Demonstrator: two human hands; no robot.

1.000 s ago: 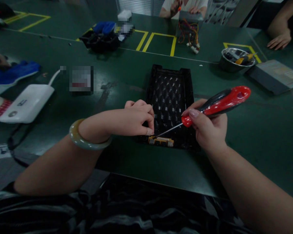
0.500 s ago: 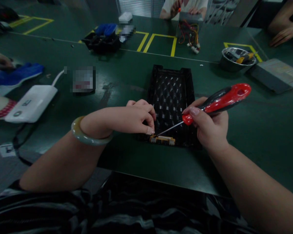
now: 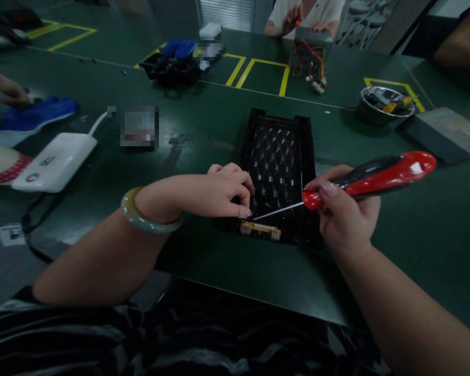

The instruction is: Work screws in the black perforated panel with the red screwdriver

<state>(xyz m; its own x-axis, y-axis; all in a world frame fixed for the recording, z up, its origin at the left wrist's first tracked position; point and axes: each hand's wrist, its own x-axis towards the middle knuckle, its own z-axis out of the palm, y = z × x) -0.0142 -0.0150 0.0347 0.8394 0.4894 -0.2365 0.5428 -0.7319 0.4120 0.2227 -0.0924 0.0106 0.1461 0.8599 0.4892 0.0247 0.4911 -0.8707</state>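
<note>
A black ribbed plastic panel (image 3: 276,156) lies flat on the green table in front of me, with a small yellow circuit board (image 3: 259,229) at its near edge. My left hand (image 3: 223,190) rests on the panel's near left corner, its fingers pinched together right beside the screwdriver tip. My right hand (image 3: 342,209) grips a red-and-black screwdriver (image 3: 376,176) held almost level, and its thin shaft reaches left to a point just above the circuit board. A pale bangle circles my left wrist.
A metal bowl (image 3: 384,104) with tools stands at the back right beside a grey flat drive (image 3: 444,130). A white box (image 3: 55,162) with a cable lies at the left near blue gloves (image 3: 37,114). Other people's hands work at the far and left edges.
The screwdriver handle has tilted lower and swung out to the right. My left hand keeps its pinch at the panel's corner. The view has shifted slightly.
</note>
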